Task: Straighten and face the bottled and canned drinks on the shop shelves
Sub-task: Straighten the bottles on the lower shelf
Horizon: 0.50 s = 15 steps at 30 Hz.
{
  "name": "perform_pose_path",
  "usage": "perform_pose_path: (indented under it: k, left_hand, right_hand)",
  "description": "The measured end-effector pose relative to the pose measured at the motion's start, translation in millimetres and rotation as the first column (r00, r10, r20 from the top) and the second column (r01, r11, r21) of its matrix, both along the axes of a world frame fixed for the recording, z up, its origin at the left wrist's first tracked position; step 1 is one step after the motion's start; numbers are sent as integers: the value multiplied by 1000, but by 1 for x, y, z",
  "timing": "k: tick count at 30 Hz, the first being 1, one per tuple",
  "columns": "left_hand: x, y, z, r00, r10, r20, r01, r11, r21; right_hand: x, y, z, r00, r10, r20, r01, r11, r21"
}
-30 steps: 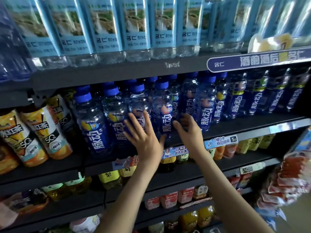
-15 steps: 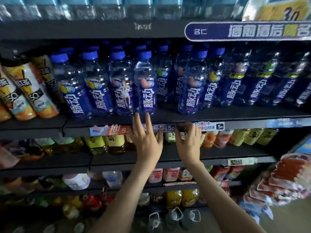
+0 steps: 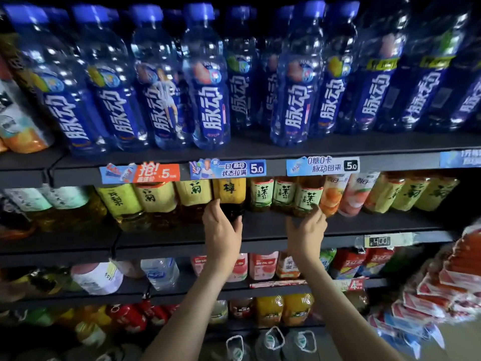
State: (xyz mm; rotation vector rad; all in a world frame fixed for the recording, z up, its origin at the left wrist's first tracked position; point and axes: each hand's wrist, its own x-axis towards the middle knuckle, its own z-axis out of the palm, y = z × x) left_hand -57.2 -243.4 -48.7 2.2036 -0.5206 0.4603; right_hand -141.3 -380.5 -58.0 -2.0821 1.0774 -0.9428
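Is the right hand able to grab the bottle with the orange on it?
Probably yes: the orange bottle stands in the front row beside the right hand, nothing blocking it, though that hand grips a green-label bottle.

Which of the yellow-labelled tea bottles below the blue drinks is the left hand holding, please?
The yellow-labelled bottle of dark tea under the left blue 5.0 price tag: the left hand grips its base; the other yellow-labelled bottles stand untouched.
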Motion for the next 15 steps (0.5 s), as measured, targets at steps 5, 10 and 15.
perform_pose_path:
  k: [5,10,15]
  left_hand:
    - [5,-40,-23,985,-113,130,125,988,-86]
    - [9,-91,-38,984,-125,125,137,986,-91]
    - [15,-123,-43,992,-120,47,126,979,-158]
  right_hand:
    - [21,-32,-17,987,-111,120,106,993,48]
    - [35,-48,-31,968,-189,166,208,973,-104]
    - [39,-60,-39,972,-201,125,220,961,-170]
